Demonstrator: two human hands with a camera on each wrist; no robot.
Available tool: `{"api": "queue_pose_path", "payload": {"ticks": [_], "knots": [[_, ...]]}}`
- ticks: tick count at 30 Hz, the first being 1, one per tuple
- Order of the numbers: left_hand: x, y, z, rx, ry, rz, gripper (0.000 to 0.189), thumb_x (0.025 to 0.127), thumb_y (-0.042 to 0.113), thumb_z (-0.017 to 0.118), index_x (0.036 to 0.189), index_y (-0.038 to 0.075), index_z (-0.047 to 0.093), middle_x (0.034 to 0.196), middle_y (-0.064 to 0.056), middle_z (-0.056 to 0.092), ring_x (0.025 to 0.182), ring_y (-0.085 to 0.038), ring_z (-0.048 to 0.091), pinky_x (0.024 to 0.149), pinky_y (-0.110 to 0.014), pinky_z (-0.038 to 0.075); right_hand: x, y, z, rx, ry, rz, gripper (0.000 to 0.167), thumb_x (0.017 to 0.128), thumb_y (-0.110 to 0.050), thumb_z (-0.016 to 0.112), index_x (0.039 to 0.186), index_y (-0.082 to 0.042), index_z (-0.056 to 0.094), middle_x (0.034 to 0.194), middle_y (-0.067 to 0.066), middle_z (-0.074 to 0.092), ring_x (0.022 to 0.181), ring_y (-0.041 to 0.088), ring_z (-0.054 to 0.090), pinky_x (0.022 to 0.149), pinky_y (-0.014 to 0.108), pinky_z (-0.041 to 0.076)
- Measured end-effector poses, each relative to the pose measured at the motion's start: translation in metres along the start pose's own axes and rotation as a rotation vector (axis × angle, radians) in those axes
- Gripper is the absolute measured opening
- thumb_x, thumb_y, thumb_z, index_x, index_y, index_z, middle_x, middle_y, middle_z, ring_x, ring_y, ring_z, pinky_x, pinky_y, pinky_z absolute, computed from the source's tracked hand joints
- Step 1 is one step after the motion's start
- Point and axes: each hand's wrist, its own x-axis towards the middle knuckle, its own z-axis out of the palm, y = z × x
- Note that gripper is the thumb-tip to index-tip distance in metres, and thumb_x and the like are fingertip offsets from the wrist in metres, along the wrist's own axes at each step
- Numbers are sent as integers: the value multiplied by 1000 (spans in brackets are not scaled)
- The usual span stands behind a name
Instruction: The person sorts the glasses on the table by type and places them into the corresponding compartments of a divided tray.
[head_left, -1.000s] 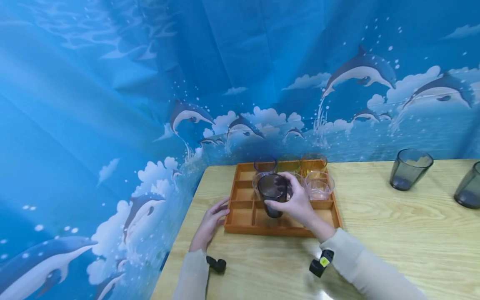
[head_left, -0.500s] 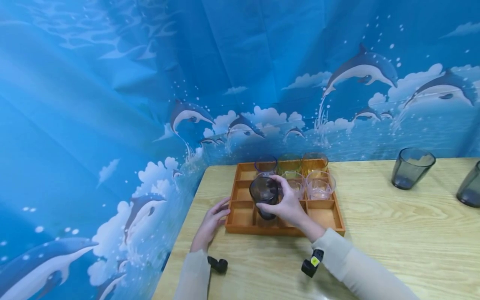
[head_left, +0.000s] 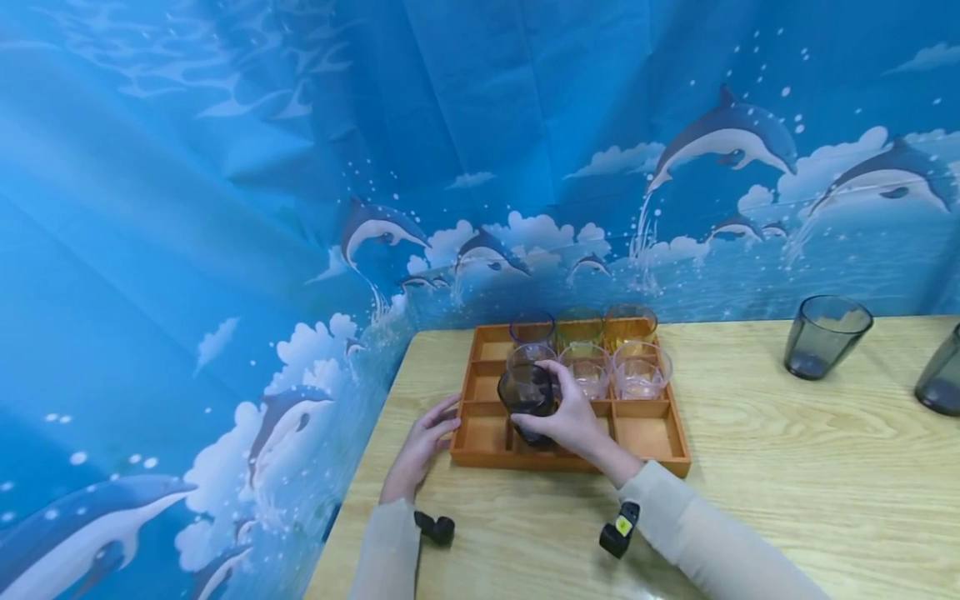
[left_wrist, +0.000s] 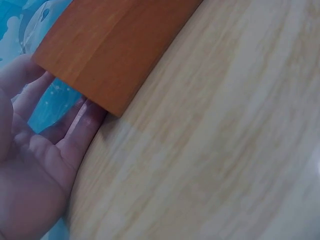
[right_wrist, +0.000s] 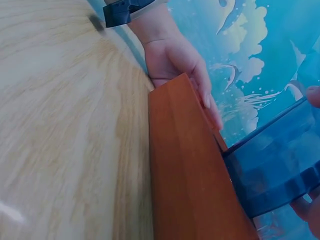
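Note:
My right hand grips a dark grey glass tumbler between thumb and fingers, its base down in a front-row middle compartment of the wooden divided tray. In the right wrist view the tumbler rises slantwise from behind the tray's wall. My left hand rests at the tray's left side, fingers extended along it. The left wrist view shows that hand with fingertips against the tray's corner, palm facing the camera.
Clear glasses fill part of the tray's middle row. Behind them stand a blue-rimmed glass, a green one and an amber one. Two grey tumblers stand at the right, one near, one farther back. A dolphin-printed curtain borders the table.
My right hand has brought the dark tumbler left and then down into the tray's front row. The left hand stays at the tray's side.

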Motion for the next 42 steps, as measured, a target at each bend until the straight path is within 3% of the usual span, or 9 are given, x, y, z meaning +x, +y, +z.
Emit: {"api": "queue_pose_path", "payload": {"ticks": [6, 10, 13, 17, 23, 27, 34, 42], "knots": [[-2, 0, 0, -12, -16, -2, 50, 85, 19, 65, 133, 19, 52, 134, -9, 47, 120, -24, 43, 87, -38, 42, -4, 3, -1, -27, 2, -2, 77, 65, -3, 83, 129, 7, 40, 119, 30, 48, 109, 42, 47, 89, 52, 40], [-7, 9, 1, -16, -55, -16, 50, 88, 15, 62, 136, 17, 49, 137, -10, 43, 122, -25, 41, 90, -39, 40, -5, 4, -3, -32, -10, 16, 77, 65, -2, 82, 129, 8, 40, 120, 29, 49, 109, 41, 49, 89, 50, 40], [-10, 15, 1, -19, -86, -28, 51, 90, 13, 59, 139, 15, 44, 140, -12, 40, 124, -26, 39, 94, -42, 37, -5, 19, -2, -39, -18, 34, 78, 65, -4, 83, 129, 6, 40, 120, 26, 49, 107, 39, 51, 87, 50, 42], [-6, 10, -1, -32, -89, -31, 52, 90, 14, 59, 140, 16, 44, 141, -12, 39, 124, -26, 40, 96, -43, 36, -5, 44, -2, -49, -17, 52, 79, 64, -11, 86, 129, -1, 42, 119, 19, 52, 106, 32, 52, 87, 47, 42], [-2, 4, -1, -29, -53, -14, 50, 88, 17, 62, 136, 18, 48, 137, -10, 44, 121, -26, 44, 93, -42, 39, -7, 52, -3, -40, -11, 57, 78, 62, -19, 87, 127, -7, 45, 119, 11, 53, 108, 26, 51, 89, 45, 41], [-3, 2, -1, -23, -38, -7, 50, 87, 17, 62, 135, 19, 50, 135, -10, 46, 121, -26, 43, 90, -40, 40, -10, 46, -2, -33, -28, 73, 79, 63, -14, 86, 130, -5, 44, 123, 14, 51, 111, 29, 50, 92, 48, 39], [-3, 1, -1, -27, -30, 6, 49, 88, 14, 61, 135, 18, 50, 134, -11, 47, 119, -25, 45, 87, -38, 42, -15, 17, -3, -45, -51, 25, 76, 66, -3, 82, 130, 7, 41, 125, 25, 46, 111, 39, 47, 89, 50, 40], [-3, 1, 0, -45, -42, 29, 50, 88, 11, 60, 137, 15, 48, 134, -13, 47, 118, -26, 45, 87, -39, 43, -22, 17, -12, 35, -56, -32, 68, 73, 1, 76, 131, 7, 42, 122, 26, 49, 109, 40, 49, 88, 54, 41]]}}
